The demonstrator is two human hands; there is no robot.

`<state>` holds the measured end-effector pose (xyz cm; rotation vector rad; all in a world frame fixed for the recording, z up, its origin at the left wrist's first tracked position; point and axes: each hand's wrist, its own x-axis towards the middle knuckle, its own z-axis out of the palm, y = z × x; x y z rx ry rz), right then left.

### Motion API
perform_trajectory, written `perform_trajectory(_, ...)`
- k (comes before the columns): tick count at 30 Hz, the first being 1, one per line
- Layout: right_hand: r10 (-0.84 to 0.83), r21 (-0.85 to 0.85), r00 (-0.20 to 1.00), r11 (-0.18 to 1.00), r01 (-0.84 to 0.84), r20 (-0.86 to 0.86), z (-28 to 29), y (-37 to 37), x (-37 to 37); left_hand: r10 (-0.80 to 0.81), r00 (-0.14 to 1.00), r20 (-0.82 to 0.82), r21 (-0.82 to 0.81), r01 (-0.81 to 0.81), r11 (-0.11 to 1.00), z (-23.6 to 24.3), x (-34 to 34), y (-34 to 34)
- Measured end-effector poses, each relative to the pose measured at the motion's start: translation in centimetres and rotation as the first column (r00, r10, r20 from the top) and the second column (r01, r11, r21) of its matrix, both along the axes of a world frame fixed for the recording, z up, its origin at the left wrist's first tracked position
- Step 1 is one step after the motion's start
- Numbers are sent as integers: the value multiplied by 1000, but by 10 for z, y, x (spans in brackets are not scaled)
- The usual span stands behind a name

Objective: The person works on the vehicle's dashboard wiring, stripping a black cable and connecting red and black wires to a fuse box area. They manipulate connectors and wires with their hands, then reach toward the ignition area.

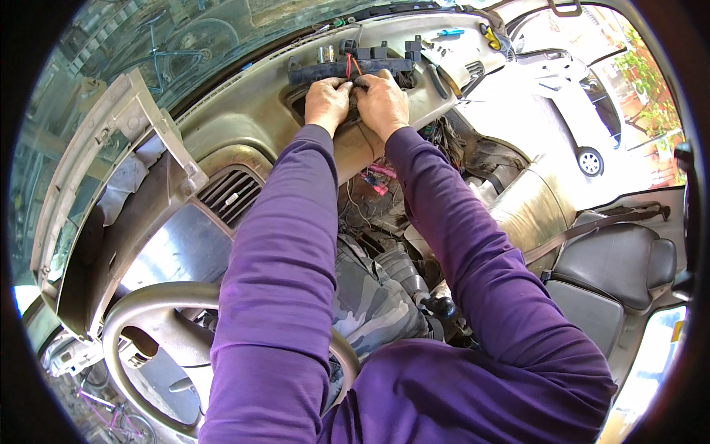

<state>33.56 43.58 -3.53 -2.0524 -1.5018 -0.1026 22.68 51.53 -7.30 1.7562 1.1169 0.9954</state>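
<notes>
Both hands meet at an opening in the tan dashboard (229,129). My left hand (327,102) pinches at red wires (352,65) and something small and dark, largely hidden by the fingers. My right hand (383,105) is closed right beside it on the same hidden spot. Just beyond them lies a long black plastic module (318,72) with connectors. Pliers with dark handles (436,81) rest to the right of my hands. Loose wiring (376,185) with pink and red pieces hangs below the opening.
A steering wheel (118,333) and a detached trim panel (65,200) are at left. Small tools (451,32) lie on the dash top by the windscreen. The seats (599,270) are at right; a white car (569,126) stands outside.
</notes>
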Motion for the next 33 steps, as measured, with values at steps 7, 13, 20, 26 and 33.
perform_trajectory(7, 19, -53, 997, 998, -15, 73, 6, -4, -11, -24, 1000, -7, -110, 23, 994, 8, -5, -3)
perform_trajectory(13, 120, -90, 993, 989, -121, -17, 2, 0, 0, -159, 978, 136, -240, 188, 952, 7, -9, 3)
perform_trajectory(20, 150, -52, 983, 986, -157, -108, -7, 5, 14, -194, 978, 78, -169, 205, 964, 1, -5, 4)
perform_trajectory(26, 65, 76, 967, 996, -48, -246, -1, 5, 8, -34, 997, -73, 76, 39, 996, 12, -1, -10)
perform_trajectory(33, 18, -37, 964, 999, -29, -264, 3, 11, 11, 93, 986, -136, 68, -84, 994, 24, -1, -23)
